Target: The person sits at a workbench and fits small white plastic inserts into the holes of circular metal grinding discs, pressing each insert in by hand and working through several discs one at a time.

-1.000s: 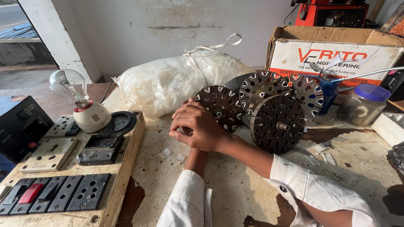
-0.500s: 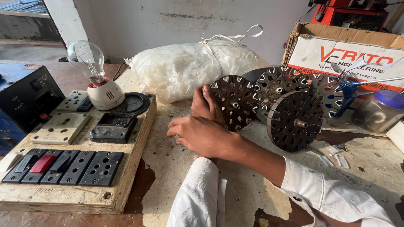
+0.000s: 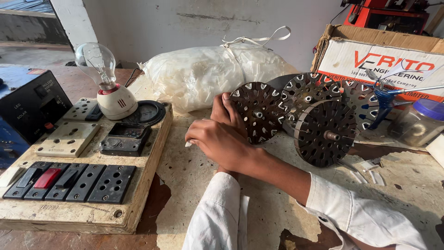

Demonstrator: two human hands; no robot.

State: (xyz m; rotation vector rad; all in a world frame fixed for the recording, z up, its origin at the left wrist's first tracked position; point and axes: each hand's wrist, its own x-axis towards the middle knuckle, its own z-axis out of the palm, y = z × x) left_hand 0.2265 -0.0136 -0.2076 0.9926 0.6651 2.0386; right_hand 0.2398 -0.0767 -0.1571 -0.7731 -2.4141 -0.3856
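Note:
Several dark round slotted metal discs lean together on the bench; the nearest slotted disc (image 3: 260, 116) stands on edge left of a thicker slotted drum (image 3: 323, 134) with a centre shaft. My left hand (image 3: 225, 112) comes up from the bottom centre in a white sleeve. Its thumb and fingers hold the nearest disc's left rim, and the rest of it is hidden under my right hand. My right hand (image 3: 217, 144) reaches across from the right over my left wrist. It is curled, with a small white strip (image 3: 188, 144) showing at its fingertips.
A wooden switchboard (image 3: 78, 203) with sockets, switches, a meter and a clear bulb (image 3: 99, 62) on a white holder fills the left. A tied plastic bag of white pieces (image 3: 203, 76) lies behind the hands. A cardboard box (image 3: 384, 55), blue-lidded jar (image 3: 418, 122) and loose white strips (image 3: 370, 173) are at the right.
My right hand has drawn back from the disc and settled lower, over my left wrist. My left hand stays at the disc's rim. The view has shifted closer and left.

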